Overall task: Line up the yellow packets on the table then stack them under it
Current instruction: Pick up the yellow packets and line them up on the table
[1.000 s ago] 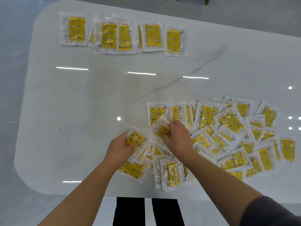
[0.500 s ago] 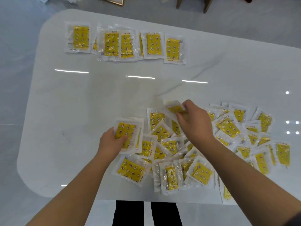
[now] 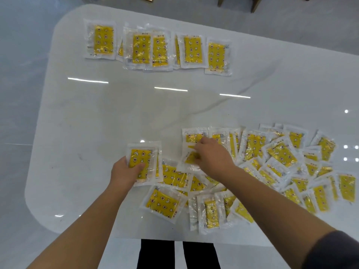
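Right hand point(image 3: 211, 158) has moved leftward pinching a packet point(image 3: 191, 159); left hand point(image 3: 124, 171) grips stack point(image 3: 142, 162). Still collecting; most of pile point(image 3: 281, 154) unsorted.

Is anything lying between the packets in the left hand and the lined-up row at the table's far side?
Nothing visible. The left hand grips the held packets; the table between them and the far row shows only light reflections. The loose pile lies to the right.
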### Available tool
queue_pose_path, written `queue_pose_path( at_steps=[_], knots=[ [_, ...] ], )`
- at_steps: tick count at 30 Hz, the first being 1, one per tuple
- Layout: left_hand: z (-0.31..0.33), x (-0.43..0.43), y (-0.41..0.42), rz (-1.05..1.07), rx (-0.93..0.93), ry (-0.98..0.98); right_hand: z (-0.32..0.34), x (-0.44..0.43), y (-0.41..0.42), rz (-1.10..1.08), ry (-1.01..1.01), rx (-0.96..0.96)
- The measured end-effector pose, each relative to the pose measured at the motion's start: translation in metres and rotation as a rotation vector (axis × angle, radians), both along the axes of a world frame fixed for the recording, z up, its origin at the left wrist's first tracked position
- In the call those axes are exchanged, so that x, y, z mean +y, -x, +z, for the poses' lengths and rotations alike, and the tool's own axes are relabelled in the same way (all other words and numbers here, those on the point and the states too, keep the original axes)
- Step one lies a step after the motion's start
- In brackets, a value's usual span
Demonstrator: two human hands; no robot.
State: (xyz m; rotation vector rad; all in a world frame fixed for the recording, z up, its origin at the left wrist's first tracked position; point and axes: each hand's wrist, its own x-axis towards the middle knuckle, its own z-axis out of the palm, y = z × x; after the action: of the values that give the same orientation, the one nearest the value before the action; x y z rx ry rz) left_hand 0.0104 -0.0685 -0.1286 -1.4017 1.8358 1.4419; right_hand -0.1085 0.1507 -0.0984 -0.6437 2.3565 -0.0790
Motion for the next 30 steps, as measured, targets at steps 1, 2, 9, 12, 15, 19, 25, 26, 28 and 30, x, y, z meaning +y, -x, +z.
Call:
queue_pose_path(
  at_steps=[1,2,9,12,15,19,25,26,28,30],
  knots=[
    [0.001,0.000,0.001,0.000,0.003,-0.005,-0.001,0.003,0.006,0.064,-0.029,0.052],
    [0.000,0.000,0.001,0.002,0.005,-0.010,-0.002,0.004,0.010,0.120,-0.068,0.068],
    [0.001,-0.003,0.002,0.000,0.017,-0.048,-0.009,0.005,0.017,0.211,-0.097,0.045],
    [0.004,-0.005,0.004,0.001,0.024,-0.068,-0.010,0.008,0.015,0.222,-0.063,0.087],
    [0.010,-0.007,0.011,0.014,0.037,-0.086,-0.006,0.008,0.013,0.232,-0.069,0.097],
    [0.021,-0.013,0.033,-0.002,0.067,-0.095,0.005,0.007,0.024,0.014,-0.011,-0.039],
    [0.028,-0.009,0.091,0.001,0.151,-0.086,0.014,0.007,0.090,-1.001,0.505,-0.261],
    [0.027,-0.005,0.104,-0.005,0.168,-0.077,0.009,0.009,0.104,-1.107,0.567,-0.282],
    [0.025,0.002,0.133,-0.003,0.209,-0.057,-0.002,0.012,0.131,-1.236,0.640,-0.299],
    [0.024,0.009,0.166,0.018,0.256,-0.044,-0.011,0.012,0.161,-1.314,0.697,-0.305]
  ],
)
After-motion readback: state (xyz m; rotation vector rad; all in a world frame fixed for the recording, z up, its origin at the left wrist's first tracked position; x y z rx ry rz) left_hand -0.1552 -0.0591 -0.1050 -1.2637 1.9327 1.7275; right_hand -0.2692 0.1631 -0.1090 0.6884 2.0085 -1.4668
